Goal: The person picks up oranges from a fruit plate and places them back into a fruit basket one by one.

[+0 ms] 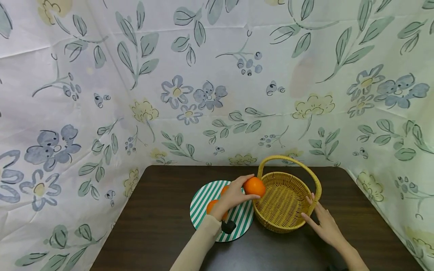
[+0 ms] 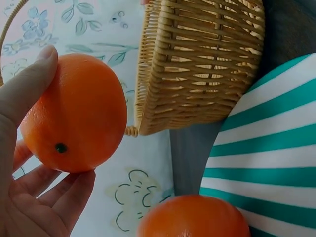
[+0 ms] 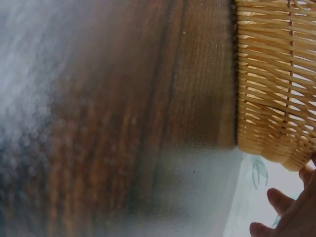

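My left hand (image 1: 234, 195) holds an orange (image 1: 255, 187) between thumb and fingers, over the plate's right edge and beside the basket's left rim. The green stem spot of this orange (image 2: 74, 113) faces the left wrist camera. Two more oranges, one of them (image 1: 211, 206) nearer, lie on a flat round plate (image 1: 200, 205) with green and white stripes, partly hidden by the left hand and forearm. To its right stands a yellow wicker basket (image 1: 281, 203) with a tall arched handle; no fruit shows inside. My right hand (image 1: 323, 224) grips the basket's right side near the handle's base.
A dark wooden table (image 1: 156, 218) bears the plate and the basket. Behind and beside it hangs a white cloth (image 1: 190, 150) printed with flowers and leaves. A small black object (image 1: 228, 227) shows at the left wrist.
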A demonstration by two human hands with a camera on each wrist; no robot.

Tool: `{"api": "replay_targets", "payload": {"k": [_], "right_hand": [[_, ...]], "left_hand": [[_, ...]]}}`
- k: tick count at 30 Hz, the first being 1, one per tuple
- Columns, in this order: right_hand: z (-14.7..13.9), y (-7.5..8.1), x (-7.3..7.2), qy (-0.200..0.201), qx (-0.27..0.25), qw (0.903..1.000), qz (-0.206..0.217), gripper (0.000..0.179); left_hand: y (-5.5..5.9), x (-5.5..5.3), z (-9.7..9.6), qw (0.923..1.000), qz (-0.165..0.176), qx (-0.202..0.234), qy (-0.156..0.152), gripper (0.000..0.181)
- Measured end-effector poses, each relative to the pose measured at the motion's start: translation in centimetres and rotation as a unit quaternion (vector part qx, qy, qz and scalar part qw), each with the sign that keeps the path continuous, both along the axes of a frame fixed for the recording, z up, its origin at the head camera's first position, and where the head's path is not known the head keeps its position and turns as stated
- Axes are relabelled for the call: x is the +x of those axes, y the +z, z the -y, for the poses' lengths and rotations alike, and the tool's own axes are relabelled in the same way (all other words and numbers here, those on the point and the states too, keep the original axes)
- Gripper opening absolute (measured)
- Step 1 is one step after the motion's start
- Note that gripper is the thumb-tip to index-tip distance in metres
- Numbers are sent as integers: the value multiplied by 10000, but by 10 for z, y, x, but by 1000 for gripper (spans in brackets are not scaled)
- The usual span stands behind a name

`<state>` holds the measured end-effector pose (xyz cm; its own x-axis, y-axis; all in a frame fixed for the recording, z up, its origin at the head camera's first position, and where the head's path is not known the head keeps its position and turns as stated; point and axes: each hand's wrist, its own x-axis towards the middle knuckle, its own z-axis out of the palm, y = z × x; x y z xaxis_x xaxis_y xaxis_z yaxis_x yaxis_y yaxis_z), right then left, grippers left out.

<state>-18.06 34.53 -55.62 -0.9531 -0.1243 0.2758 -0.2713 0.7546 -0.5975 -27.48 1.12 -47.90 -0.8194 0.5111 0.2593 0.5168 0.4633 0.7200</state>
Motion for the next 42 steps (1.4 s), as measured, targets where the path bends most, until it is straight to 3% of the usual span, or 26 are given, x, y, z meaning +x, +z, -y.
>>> {"api": "replay_targets", "payload": {"k": [12,28,34,42], "right_hand": [[1,1,0,23,-34,10000,-1,67],[-2,-1,-2,15,-104,9999,83,73],[0,0,0,24,-113,9999,94,67],[2,2,0,36,-171,9996,239,68]], "left_hand": [[-4,1,-11,10000,65,49,-8,79],[-8,5,-22,9999,-104,-84,107,78],[-11,4,-24,9998,-151,-58,141,79],[-15,7,-27,9998,-2,-100,188,79]]}}
